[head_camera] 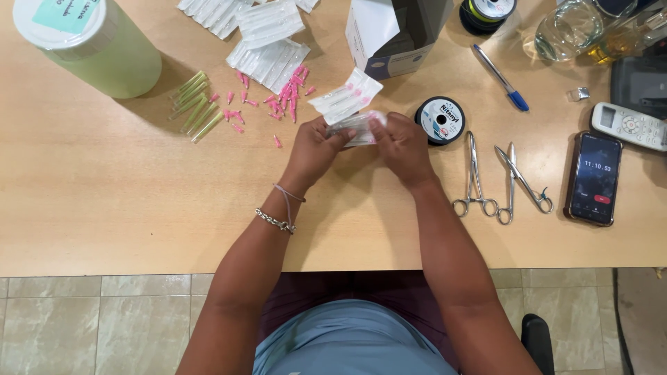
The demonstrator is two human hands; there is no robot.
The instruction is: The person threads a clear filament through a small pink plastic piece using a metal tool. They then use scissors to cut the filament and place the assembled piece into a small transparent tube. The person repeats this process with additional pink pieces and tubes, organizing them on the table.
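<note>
Both hands meet over the counter (104, 201): the left hand (314, 149) and right hand (403, 144) each pinch an end of a clear blister strip (356, 129). Beyond them lie loose pink needle caps (288, 94), apparently from emptied strips; sealed strips (267, 55) wait farther back, so much seems left.

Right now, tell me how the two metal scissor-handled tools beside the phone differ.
The left forceps lie nearly straight up and down with tips shut; the right scissor-like tool lies slanted with its blades spread open. The left forceps lie nearer the black thread spool; the right tool lies nearer the phone. Both are silvery metal with ring handles toward the person, resting untouched on the wooden table.
</note>
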